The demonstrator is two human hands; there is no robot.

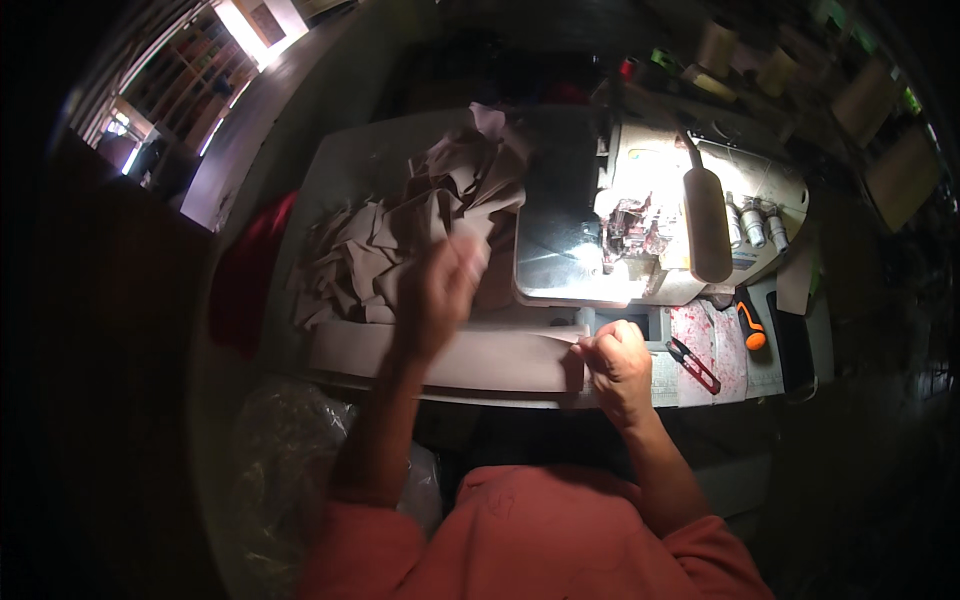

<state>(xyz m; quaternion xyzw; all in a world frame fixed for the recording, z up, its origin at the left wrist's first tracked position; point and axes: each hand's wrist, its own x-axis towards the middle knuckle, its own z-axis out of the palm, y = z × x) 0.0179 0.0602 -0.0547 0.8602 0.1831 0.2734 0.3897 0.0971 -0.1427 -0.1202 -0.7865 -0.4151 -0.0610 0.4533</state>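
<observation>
A long, pale pinkish fabric piece (490, 362) lies flat along the front edge of the table. At its right end, my right hand (620, 365) is closed, pinching the fabric's corner between thumb and fingers. My left hand (447, 285) is raised over the fabric, smeared by motion, so its fingers and anything in them cannot be made out. Beyond it is a crumpled heap of similar fabric pieces (375, 245). To the right of the heap stands an overlock sewing machine (780, 185), its needle area brightly lit beside a smooth metal plate (560, 240).
Right of my right hand lie red-handled thread snips (700, 370) on a red-speckled cloth (725, 335), an orange-and-black tool (752, 328) and a dark flat object (792, 345). A lamp (708, 225) overhangs the machine. A clear plastic bag (290, 450) hangs below the table's left front.
</observation>
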